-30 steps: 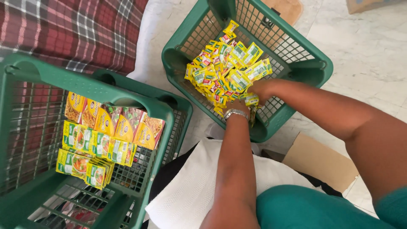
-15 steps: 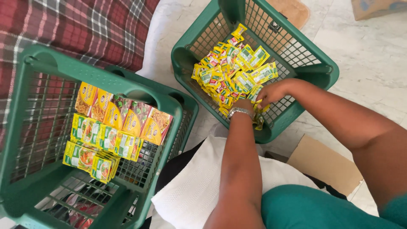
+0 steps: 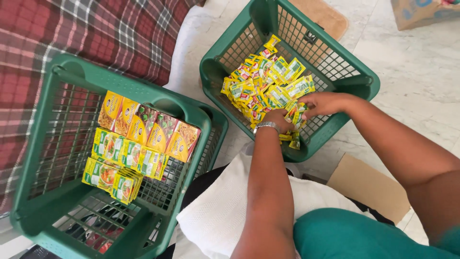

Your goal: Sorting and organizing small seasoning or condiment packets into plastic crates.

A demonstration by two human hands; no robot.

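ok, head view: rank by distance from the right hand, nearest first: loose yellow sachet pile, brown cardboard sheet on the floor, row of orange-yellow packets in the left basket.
1. Loose yellow sachet pile, under the right hand.
2. Brown cardboard sheet, below it on the floor.
3. Row of orange-yellow packets, far left, in the other green basket.

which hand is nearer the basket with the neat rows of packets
Left. The left hand, with the wrist watch, is in the basket of loose sachets on the side toward the neat-row basket. The right hand is farther right.
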